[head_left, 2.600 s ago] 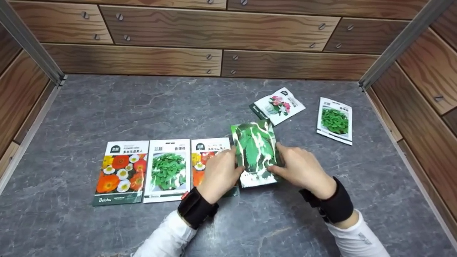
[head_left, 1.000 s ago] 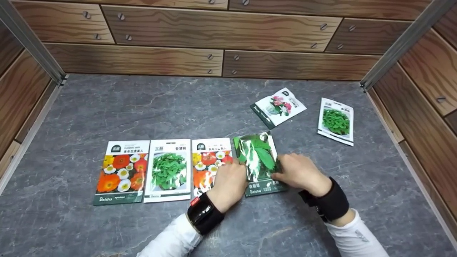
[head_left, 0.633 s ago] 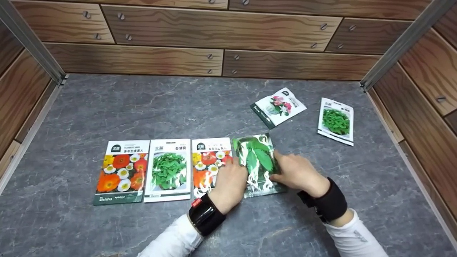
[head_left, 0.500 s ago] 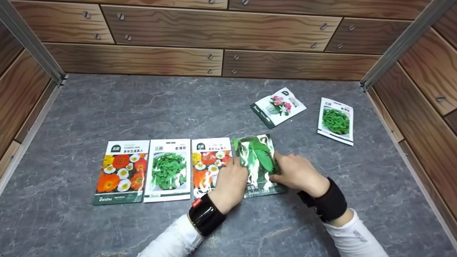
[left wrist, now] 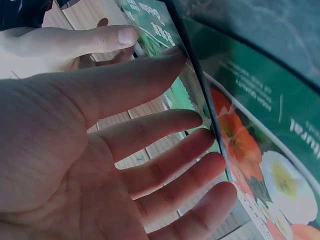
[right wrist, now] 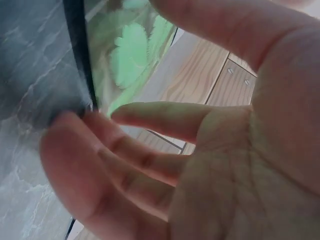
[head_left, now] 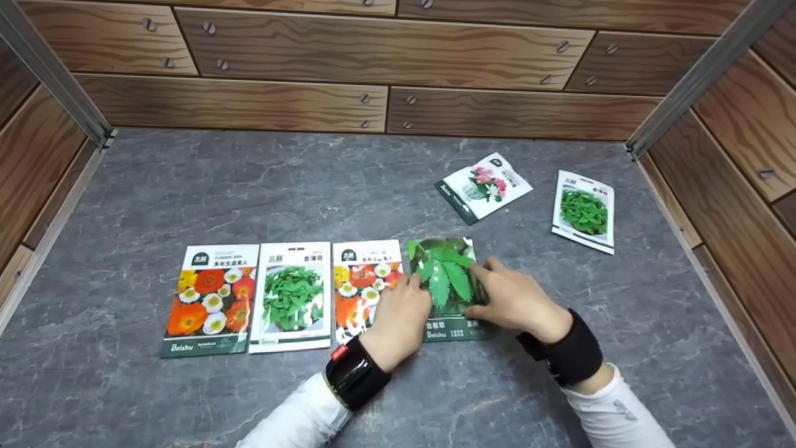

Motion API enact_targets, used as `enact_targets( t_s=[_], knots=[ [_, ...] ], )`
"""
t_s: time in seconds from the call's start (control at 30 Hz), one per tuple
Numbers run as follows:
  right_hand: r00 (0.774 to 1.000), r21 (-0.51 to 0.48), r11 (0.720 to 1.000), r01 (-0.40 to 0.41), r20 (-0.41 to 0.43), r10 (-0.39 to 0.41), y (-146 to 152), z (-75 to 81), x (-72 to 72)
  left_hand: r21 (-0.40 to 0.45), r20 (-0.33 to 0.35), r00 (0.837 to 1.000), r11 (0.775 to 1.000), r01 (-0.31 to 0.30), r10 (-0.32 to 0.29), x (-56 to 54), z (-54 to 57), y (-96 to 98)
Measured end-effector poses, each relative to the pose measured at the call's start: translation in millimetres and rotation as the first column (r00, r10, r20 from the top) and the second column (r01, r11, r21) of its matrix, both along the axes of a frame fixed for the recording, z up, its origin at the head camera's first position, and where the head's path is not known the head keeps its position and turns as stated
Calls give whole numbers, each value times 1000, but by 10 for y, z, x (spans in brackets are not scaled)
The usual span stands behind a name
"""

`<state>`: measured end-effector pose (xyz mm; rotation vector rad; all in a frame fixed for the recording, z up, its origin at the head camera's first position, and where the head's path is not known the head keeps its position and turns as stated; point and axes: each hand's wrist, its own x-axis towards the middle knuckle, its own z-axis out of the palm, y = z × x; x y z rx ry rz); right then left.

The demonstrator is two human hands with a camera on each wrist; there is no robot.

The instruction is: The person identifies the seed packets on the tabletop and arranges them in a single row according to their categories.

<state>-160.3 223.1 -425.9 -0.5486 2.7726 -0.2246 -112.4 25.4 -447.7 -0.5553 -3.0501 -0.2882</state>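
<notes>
A green seed packet (head_left: pixel 444 280) with a fern-like leaf picture lies flat at the right end of a row. My left hand (head_left: pixel 401 314) rests across the seam between it and the orange poppy seed packet (head_left: pixel 360 283). In the left wrist view that hand's fingers (left wrist: pixel 165 167) are extended, tips along the seam. My right hand (head_left: pixel 516 298) touches the green packet's right side, index fingertip and thumb on its face. Its fingers (right wrist: pixel 155 117) look loosely bent in the right wrist view, not wrapped around anything. The left hand hides part of both packets.
Left in the row lie another poppy seed packet (head_left: pixel 210 302) and a mint-like seed packet (head_left: pixel 291 298). Behind, a pink-flower seed packet (head_left: pixel 485 186) lies askew, with a second leafy green packet (head_left: pixel 583 211) to its right. Wood-patterned walls (head_left: pixel 385 56) enclose the grey marbled table (head_left: pixel 249 180).
The green packet has come down from between both hands, turned straighter and settled flat beside the poppy packet. Most recently my right hand's fingers loosened and spread at its edge.
</notes>
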Motion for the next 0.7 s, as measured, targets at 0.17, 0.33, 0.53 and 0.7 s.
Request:
enact_targets(
  t_s=[0.17,0.33,0.53,0.7],
  knots=[
    [1000,-18,1000,-22,10,23,-5,-5,1,33,2,999,998,51,-51,-14,-3,-39],
    [999,-18,999,-44,-5,44,-1,-18,2,24,62,991,993,117,-118,-45,-14,-81],
    [998,-14,998,-69,5,69,-4,-16,11,38,91,987,991,126,-129,-75,-8,-122],
    [997,-20,997,-79,1,79,-12,-28,18,54,113,986,991,121,-127,-88,20,-153]
  ],
)
